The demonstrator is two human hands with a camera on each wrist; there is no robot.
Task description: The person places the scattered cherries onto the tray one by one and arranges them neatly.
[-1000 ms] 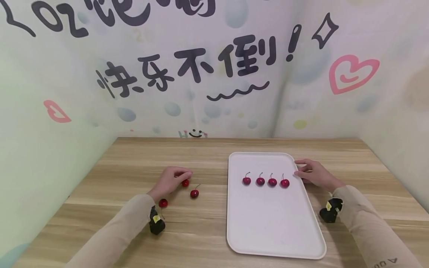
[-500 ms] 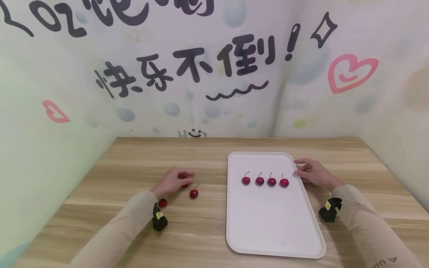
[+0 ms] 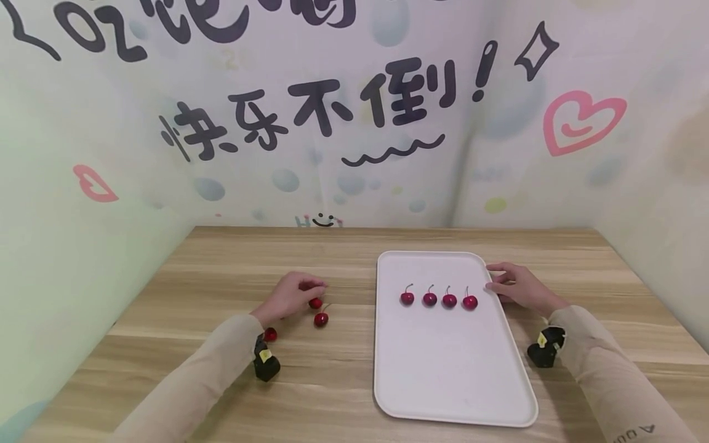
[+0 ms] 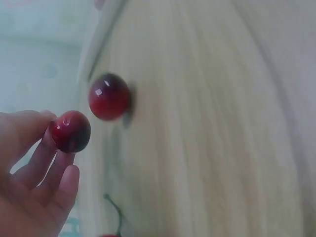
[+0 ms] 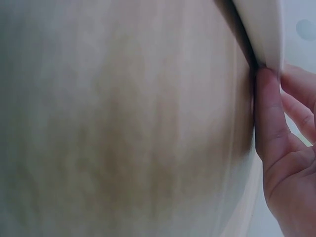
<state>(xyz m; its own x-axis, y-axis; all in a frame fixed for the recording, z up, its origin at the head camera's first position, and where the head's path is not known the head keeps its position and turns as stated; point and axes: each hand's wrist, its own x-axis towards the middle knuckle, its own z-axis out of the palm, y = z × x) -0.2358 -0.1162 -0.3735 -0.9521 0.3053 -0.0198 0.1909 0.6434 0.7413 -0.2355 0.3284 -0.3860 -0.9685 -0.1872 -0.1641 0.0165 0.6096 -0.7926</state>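
Observation:
My left hand pinches a dark red cherry at its top, just over the wooden table; its stem is hidden by the fingers. Right beside it a second cherry lies on the wood with its stem pointing back. A third cherry sits near the left wrist, partly covered by the wrist camera. My right hand holds the right rim of a white tray, thumb and fingers on either side of the edge in the right wrist view. Several stemmed cherries stand in a row across the tray's back half.
The wooden table reaches back to a printed wall cloth with black lettering. Black wrist cameras hang below both sleeves. The tray's raised rim borders the table between the two hands.
My left hand has moved slightly right with its cherry, which now hangs closer to the one lying beside it. The right hand and tray stay where they were.

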